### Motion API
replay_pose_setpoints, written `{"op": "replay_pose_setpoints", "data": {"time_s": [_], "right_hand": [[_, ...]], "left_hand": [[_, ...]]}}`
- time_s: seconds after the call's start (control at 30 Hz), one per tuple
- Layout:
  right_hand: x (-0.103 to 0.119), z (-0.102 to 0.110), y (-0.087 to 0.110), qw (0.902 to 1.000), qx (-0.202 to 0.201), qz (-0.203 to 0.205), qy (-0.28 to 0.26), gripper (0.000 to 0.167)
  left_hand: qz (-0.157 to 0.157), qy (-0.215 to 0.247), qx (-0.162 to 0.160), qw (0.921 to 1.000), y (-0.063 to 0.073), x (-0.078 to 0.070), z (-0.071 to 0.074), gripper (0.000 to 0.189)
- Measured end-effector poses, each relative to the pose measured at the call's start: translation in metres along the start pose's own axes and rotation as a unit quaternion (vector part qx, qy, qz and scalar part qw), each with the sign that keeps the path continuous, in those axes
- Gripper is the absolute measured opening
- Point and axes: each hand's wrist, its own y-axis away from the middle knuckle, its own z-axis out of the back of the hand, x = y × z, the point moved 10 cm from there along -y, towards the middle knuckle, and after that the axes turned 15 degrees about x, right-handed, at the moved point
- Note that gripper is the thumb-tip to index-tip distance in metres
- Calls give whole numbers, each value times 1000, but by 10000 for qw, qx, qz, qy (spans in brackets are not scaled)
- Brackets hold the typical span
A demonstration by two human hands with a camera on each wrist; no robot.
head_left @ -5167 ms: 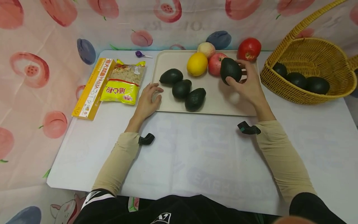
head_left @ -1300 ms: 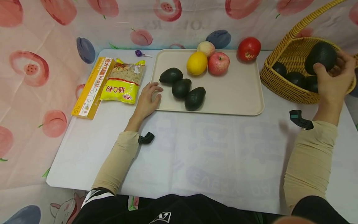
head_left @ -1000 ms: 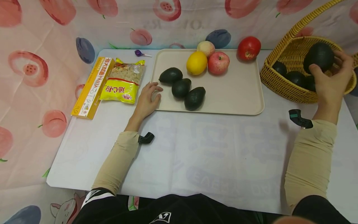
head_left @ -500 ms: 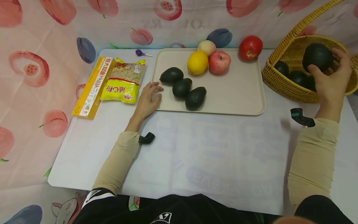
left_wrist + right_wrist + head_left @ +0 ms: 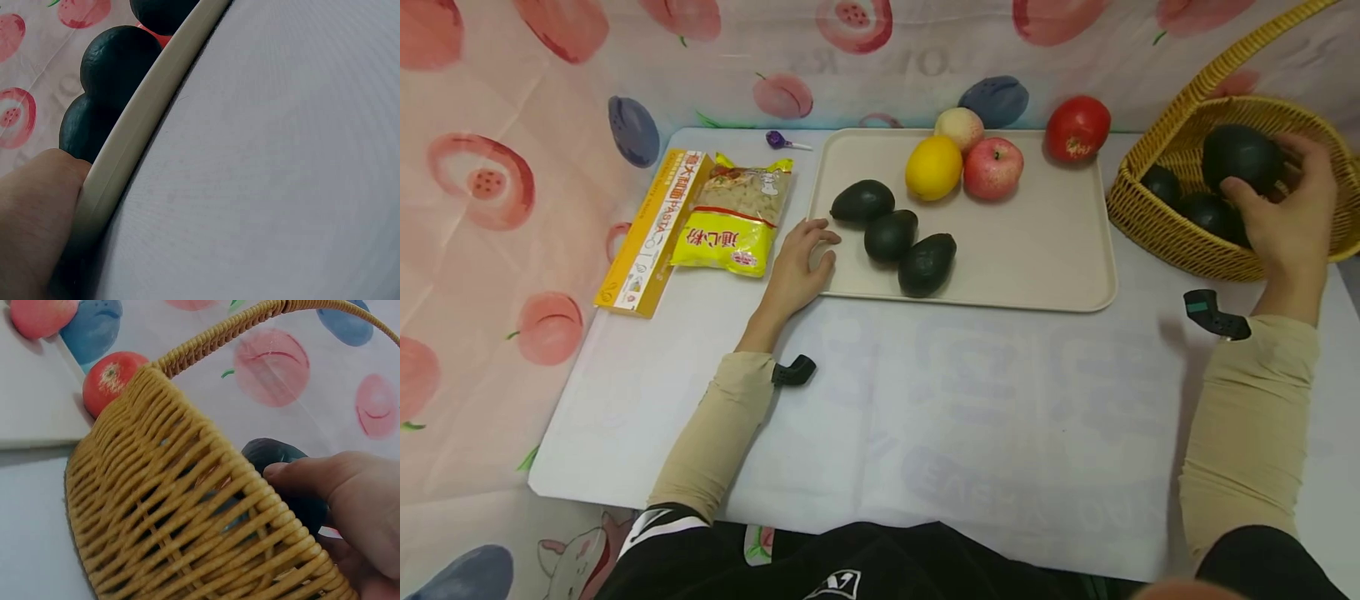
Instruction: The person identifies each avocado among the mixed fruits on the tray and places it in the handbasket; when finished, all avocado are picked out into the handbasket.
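Within the wicker basket (image 5: 1187, 242), my right hand (image 5: 1296, 208) grips a dark green avocado (image 5: 1242, 158), thumb on the near side. More avocados (image 5: 1213, 218) lie below it in the basket. The right wrist view shows the thumb and the held avocado (image 5: 275, 453) behind the woven wall. My left hand (image 5: 797, 267) rests at the left edge of the beige tray (image 5: 1030, 267), fingers relaxed over the rim. Three avocados (image 5: 927, 265) sit on the tray just right of it, and part of that hand (image 5: 37, 212) shows beside the rim in the left wrist view.
A lemon (image 5: 933, 168), a red apple (image 5: 992, 169) and a pale peach-like fruit (image 5: 959, 127) stand at the tray's back. A red pomegranate (image 5: 1077, 129) sits at its back right corner. On the left lie a pasta box (image 5: 651, 233), a pasta bag (image 5: 733, 217) and a lollipop (image 5: 778, 140).
My right hand lifted the avocado from beside the apple, carried it right to the basket, and has since lowered it slightly inside. The left hand stayed at the tray edge.
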Motion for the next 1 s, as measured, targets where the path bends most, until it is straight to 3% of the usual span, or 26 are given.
{"op": "replay_pose_setpoints", "data": {"time_s": [0.43,0.7,1.0], "right_hand": [[4,-10,-14,9958,612,64,683,63],[12,-22,-27,9809,1150,221,1555,63],[4,-33,-38,9639,1620,-22,2112,66]], "left_hand": [[-19,101,18,9999,0,2,-2,22],[-63,107,-43,9999,1,1,1,22],[-30,120,-23,9999,0,2,0,21]]}}
